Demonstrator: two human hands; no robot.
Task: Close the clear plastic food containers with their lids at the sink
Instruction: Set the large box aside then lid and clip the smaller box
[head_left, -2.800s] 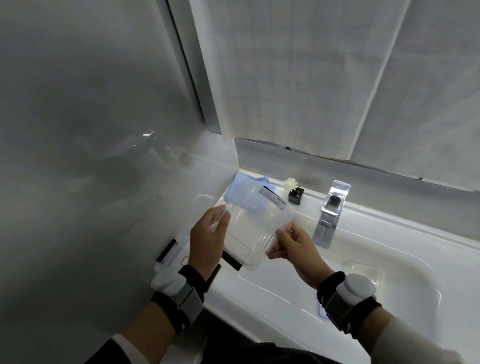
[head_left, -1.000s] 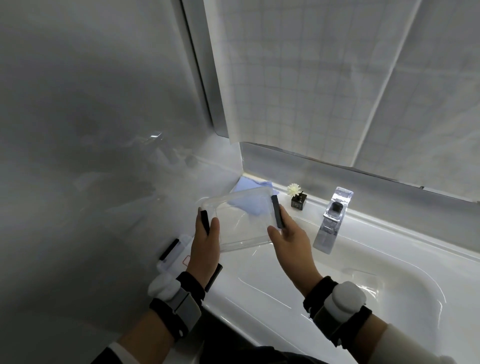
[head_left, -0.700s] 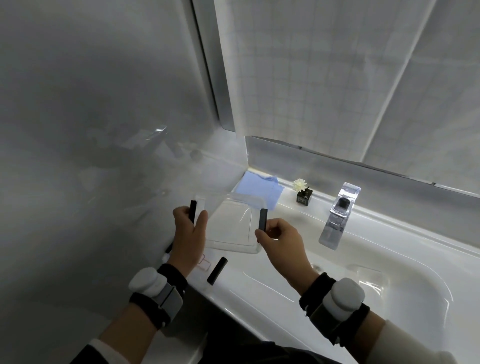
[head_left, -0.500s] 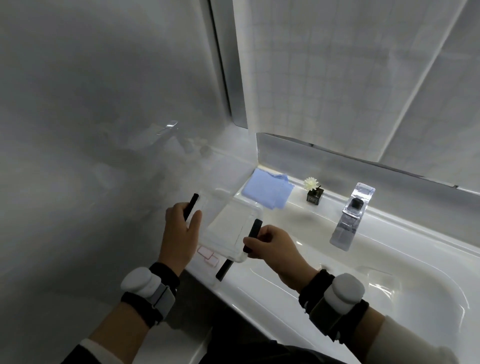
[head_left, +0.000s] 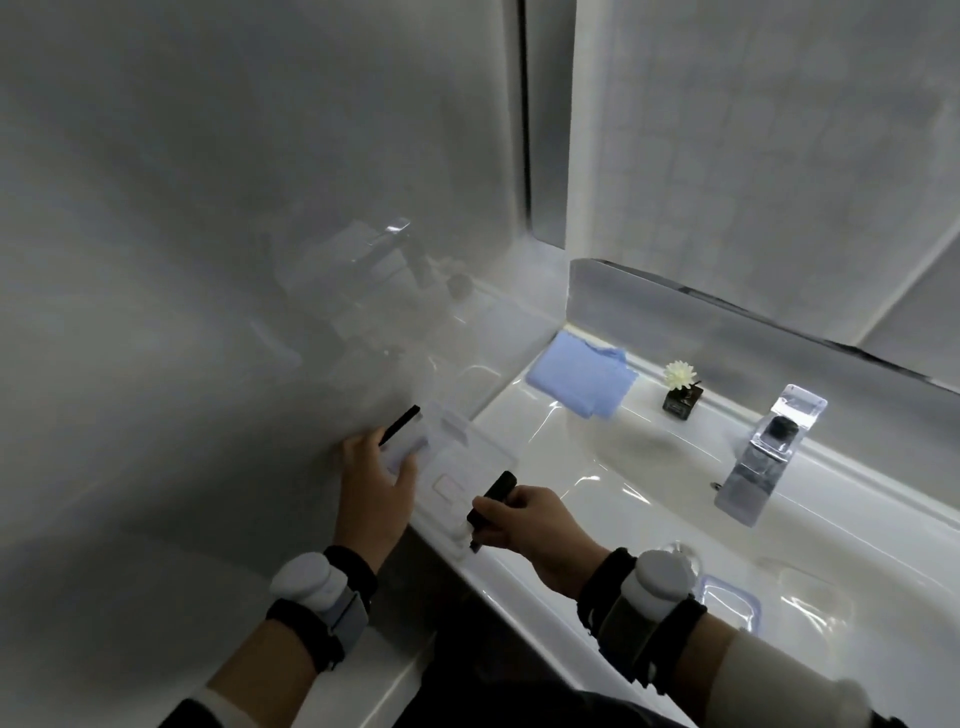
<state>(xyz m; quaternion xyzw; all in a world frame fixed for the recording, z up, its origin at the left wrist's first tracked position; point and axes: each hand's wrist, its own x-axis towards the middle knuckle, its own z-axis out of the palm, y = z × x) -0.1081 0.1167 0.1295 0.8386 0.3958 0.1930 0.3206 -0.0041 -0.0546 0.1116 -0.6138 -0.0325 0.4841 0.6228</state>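
A clear plastic container with its lid (head_left: 457, 467) rests on the white counter ledge at the sink's left end, on top of another clear container whose black clip pokes out below. My left hand (head_left: 376, 480) grips its left side by a raised black clip (head_left: 399, 425). My right hand (head_left: 514, 522) is closed on the black clip (head_left: 491, 496) at its right side. A further clear lid with a blue rim (head_left: 727, 603) lies in the basin behind my right wrist.
The white sink basin (head_left: 649, 467) stretches to the right, with a chrome tap (head_left: 763, 462) on its back ledge. A folded blue cloth (head_left: 579, 382) and a small black pot with a white flower (head_left: 681, 389) sit along that ledge. A grey wall stands close on the left.
The lidded container came down from in front of me to the left counter ledge. Both hands stayed on its side clips, and the view swung left.
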